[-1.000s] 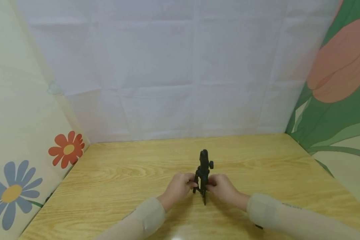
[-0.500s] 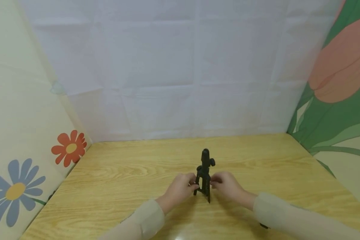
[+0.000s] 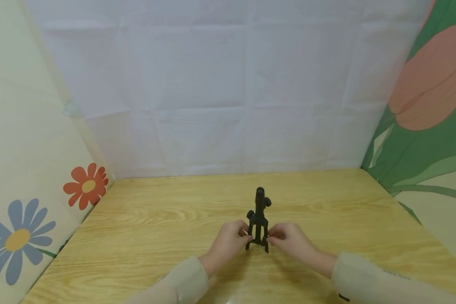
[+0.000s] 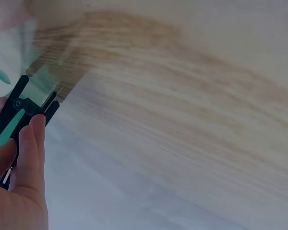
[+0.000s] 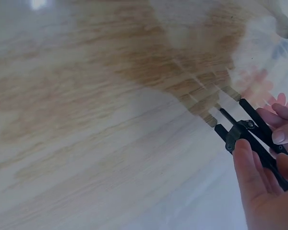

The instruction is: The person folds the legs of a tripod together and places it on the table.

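A small black tripod (image 3: 259, 211) stands upright near the middle of the wooden table, its legs slightly spread and dark knobs on both sides of its upper part. My left hand (image 3: 229, 240) pinches its left leg between thumb and fingers. From the other side, my right hand (image 3: 291, 239) pinches the right leg. In the left wrist view the tripod legs (image 4: 20, 86) come up past the fingertips, close to the glossy tabletop. Fingers of both hands flank the tripod (image 5: 254, 139) in the right wrist view; its upper part is out of frame there.
The glossy wood-grain table (image 3: 167, 207) reaches back to a creased white sheet (image 3: 197, 84). A flower-printed panel (image 3: 30, 147) borders it at left, and a green panel with a large pink flower (image 3: 429, 84) at right.
The tripod has turned from nearly edge-on, so the gap between its two near legs now shows wider. My right hand has shifted slightly right with its leg; the left hand stays nearly in place.
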